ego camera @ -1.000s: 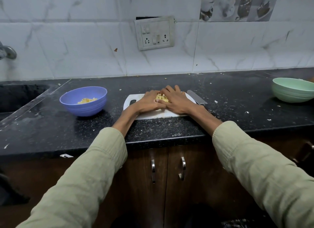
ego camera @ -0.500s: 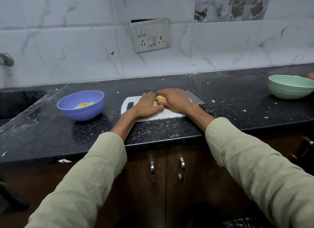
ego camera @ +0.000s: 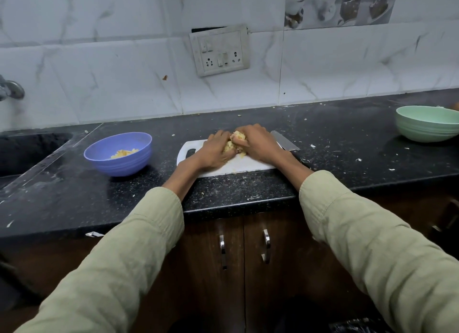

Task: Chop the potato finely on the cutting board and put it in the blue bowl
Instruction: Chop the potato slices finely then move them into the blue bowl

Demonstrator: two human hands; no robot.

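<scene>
Fingers of left hand [ego camera: 215, 151] and right hand [ego camera: 258, 144] are curled round the chopped potato [ego camera: 234, 146], cupping it between them on the cutting board [ego camera: 238, 164]. A second ago they lay flatter around the pile; now it's bunched tight, probably ready to lift. Blue bowl [ego camera: 118, 154], well left on the bench [ego camera: 248, 191], already holds some pieces. Knife [ego camera: 285, 141] lies behind the right hand.
</scene>
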